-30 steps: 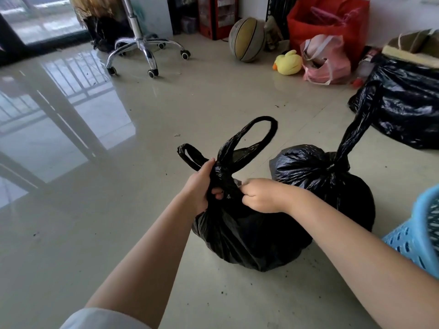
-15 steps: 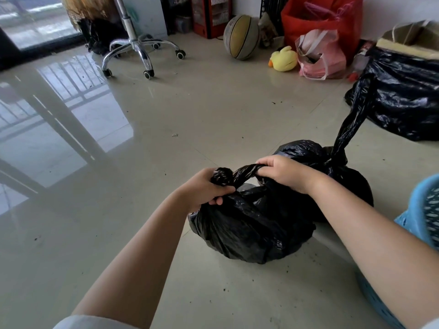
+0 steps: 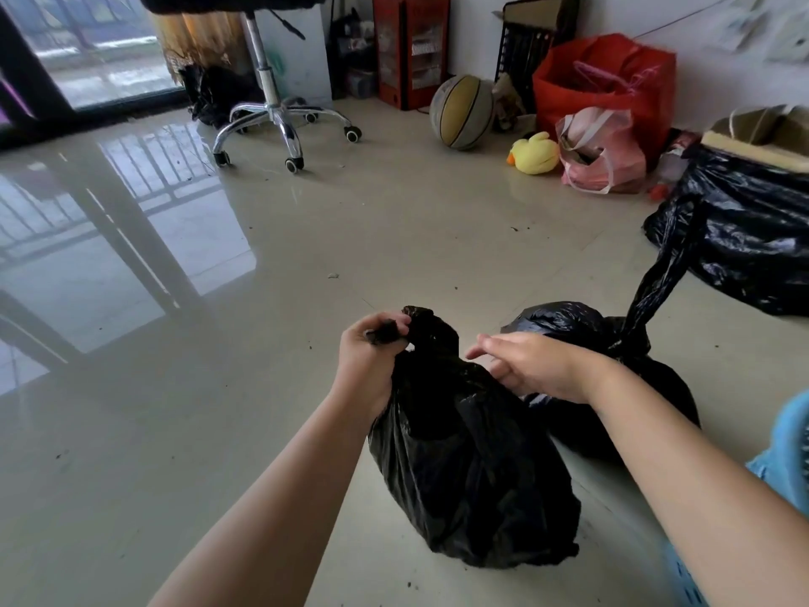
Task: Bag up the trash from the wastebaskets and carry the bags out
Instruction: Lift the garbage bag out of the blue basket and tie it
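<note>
A black trash bag (image 3: 468, 470) stands on the tiled floor in front of me, its neck gathered into a knot at the top. My left hand (image 3: 372, 348) grips the bag's twisted handle just left of the knot. My right hand (image 3: 525, 365) hovers to the right of the knot with fingers spread and holds nothing. Behind it sits a second tied black bag (image 3: 613, 374), with one long handle sticking up. A blue plastic wastebasket (image 3: 788, 457) shows at the right edge, mostly cut off.
A large black bag (image 3: 753, 238) with cardboard on top lies at the far right. Along the wall are a pink bag (image 3: 604, 155), a red bag (image 3: 608, 76), a yellow plush duck (image 3: 536, 153) and a basketball (image 3: 462, 111). A wheeled stool (image 3: 280, 120) stands further left.
The bag's two handle loops were pulled together and tightened into a knot. My right hand has let go of the handle and opened; my left hand still grips its end.
</note>
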Available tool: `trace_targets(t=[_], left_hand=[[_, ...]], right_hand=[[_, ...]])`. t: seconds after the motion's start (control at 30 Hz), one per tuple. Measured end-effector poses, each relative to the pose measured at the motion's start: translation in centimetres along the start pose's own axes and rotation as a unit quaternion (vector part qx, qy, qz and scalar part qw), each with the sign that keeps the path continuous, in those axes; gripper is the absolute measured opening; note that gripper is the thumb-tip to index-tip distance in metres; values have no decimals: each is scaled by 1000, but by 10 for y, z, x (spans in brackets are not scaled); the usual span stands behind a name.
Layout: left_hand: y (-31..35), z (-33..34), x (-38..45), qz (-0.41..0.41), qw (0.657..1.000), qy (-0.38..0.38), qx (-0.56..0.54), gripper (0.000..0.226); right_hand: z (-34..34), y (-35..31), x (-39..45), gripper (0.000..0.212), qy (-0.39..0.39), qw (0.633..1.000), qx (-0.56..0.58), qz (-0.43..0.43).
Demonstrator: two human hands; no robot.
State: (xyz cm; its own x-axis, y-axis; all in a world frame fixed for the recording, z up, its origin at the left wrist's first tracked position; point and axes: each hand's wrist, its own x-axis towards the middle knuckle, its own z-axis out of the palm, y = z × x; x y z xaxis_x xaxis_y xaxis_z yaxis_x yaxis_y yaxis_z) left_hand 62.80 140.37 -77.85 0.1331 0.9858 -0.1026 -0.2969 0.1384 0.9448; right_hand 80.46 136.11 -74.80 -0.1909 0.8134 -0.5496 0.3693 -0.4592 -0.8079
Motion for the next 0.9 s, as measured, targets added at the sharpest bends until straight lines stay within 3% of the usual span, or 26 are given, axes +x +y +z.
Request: trace_targets(t=[0.1, 0.2, 0.33, 0.43, 0.5, 0.57, 0.63, 0.77, 0.83, 0.87, 0.9], left_hand=[[-1, -4, -2, -10, 997, -40, -65, 69], [0, -5, -5, -17, 995, -58, -77, 70], [2, -3, -6, -10, 995, -58, -86, 69], [1, 1, -7, -9, 994, -69, -89, 70], [1, 1, -7, -17, 993, -76, -92, 69], [1, -2, -5, -48, 987, -106, -112, 66], [1, -6, -4, -90, 971, -170, -144, 59], [-2, -12, -3, -121, 959, -172, -189, 68], [-2, -11, -4, -118, 956, -160, -214, 69], [-1, -10, -5, -120, 954, -152, -227, 69], [-1, -9, -5, -119, 955, -138, -236, 68]], right_hand=[[2, 5, 8, 21, 66, 991, 110, -24], [0, 7, 7, 21, 33, 970, 231, -61], [1, 7, 6, 21, -56, 980, 162, -98], [8, 9, 9, 22, -25, 988, 100, -112], [10, 8, 13, 27, 44, 984, 109, -132], [7, 5, 14, 31, 151, 959, 180, -157], [-3, 0, 12, 29, 193, 918, 295, -179], [-17, -8, 0, 17, 97, 823, 499, -254], [-14, -12, -2, 29, 51, 782, 554, -281], [-11, -13, 0, 35, 47, 786, 553, -272], [-8, -13, 3, 38, 56, 815, 521, -248]])
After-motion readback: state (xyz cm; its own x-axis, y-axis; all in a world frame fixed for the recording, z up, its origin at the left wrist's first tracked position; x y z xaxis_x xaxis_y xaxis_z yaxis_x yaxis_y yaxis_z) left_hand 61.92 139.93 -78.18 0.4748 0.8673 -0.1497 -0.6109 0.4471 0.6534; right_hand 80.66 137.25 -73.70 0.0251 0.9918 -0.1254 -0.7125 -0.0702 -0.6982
